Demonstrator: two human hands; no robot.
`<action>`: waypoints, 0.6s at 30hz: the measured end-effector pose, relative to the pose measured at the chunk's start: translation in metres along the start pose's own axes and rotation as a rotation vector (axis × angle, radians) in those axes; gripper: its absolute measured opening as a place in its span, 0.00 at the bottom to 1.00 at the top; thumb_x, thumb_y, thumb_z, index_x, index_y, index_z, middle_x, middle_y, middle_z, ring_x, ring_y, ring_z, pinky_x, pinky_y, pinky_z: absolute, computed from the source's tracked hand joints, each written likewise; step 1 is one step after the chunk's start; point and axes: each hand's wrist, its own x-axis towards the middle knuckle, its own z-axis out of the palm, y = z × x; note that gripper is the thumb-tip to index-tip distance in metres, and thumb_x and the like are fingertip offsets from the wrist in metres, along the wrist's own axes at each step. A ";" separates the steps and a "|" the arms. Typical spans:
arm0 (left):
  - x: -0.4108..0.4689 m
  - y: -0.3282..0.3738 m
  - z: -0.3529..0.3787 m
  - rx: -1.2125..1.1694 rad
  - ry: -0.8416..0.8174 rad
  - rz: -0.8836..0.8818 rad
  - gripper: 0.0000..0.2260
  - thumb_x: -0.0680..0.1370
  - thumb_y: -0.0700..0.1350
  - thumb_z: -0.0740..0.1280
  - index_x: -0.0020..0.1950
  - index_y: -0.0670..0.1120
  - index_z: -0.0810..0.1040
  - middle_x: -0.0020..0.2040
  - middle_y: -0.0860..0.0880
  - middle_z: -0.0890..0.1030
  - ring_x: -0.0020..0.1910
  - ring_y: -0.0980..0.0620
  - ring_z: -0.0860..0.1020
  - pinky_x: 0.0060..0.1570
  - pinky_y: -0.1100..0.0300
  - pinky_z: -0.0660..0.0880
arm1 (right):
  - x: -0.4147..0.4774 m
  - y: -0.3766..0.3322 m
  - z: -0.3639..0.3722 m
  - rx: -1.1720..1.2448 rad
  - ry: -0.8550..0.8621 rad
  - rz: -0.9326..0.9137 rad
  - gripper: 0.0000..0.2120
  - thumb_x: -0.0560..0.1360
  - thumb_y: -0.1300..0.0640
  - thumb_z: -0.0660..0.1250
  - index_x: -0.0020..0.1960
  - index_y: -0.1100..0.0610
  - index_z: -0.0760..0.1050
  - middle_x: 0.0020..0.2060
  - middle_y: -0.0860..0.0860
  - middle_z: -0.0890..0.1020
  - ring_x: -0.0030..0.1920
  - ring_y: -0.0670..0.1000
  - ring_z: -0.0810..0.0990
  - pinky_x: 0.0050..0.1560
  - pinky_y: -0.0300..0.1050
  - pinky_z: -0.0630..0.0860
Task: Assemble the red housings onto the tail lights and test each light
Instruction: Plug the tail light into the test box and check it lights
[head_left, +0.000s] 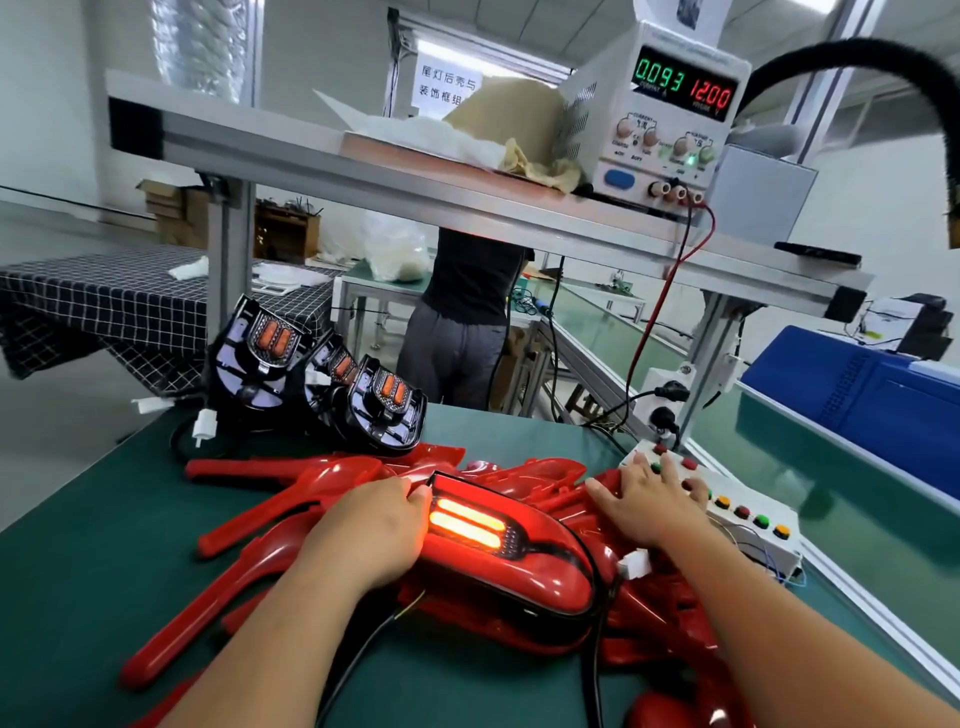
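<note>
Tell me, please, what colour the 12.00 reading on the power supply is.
Red 12.00 reading; head view.

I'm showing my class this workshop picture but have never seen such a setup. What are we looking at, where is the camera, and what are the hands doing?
No machine here: a person works with bare hands, filmed by a camera on their head looking down. The left hand holds a glowing tail light in its red housing, on a pile of spare red housings on the green table. The right hand lies flat on a button box. Bare tail lights wait behind; the power supply above reads 12.00.
</note>
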 end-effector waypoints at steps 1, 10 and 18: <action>0.000 0.000 0.000 -0.008 -0.008 -0.008 0.20 0.84 0.53 0.51 0.72 0.47 0.70 0.71 0.45 0.73 0.69 0.46 0.71 0.68 0.52 0.66 | -0.001 0.000 0.000 0.006 -0.008 0.005 0.45 0.71 0.24 0.42 0.76 0.52 0.59 0.79 0.48 0.54 0.78 0.56 0.43 0.72 0.65 0.43; -0.003 0.006 -0.001 -0.098 -0.004 -0.052 0.20 0.84 0.52 0.52 0.49 0.43 0.79 0.51 0.44 0.80 0.50 0.46 0.76 0.52 0.55 0.70 | -0.007 0.001 -0.005 -0.046 -0.023 0.006 0.46 0.70 0.22 0.41 0.78 0.50 0.54 0.79 0.46 0.44 0.77 0.61 0.51 0.71 0.65 0.46; -0.008 0.008 0.000 -0.348 -0.022 -0.110 0.16 0.84 0.53 0.55 0.51 0.46 0.79 0.42 0.49 0.77 0.39 0.51 0.74 0.40 0.57 0.69 | -0.007 0.000 -0.008 -0.119 -0.001 -0.009 0.48 0.68 0.21 0.39 0.77 0.50 0.56 0.79 0.49 0.49 0.75 0.62 0.58 0.69 0.62 0.54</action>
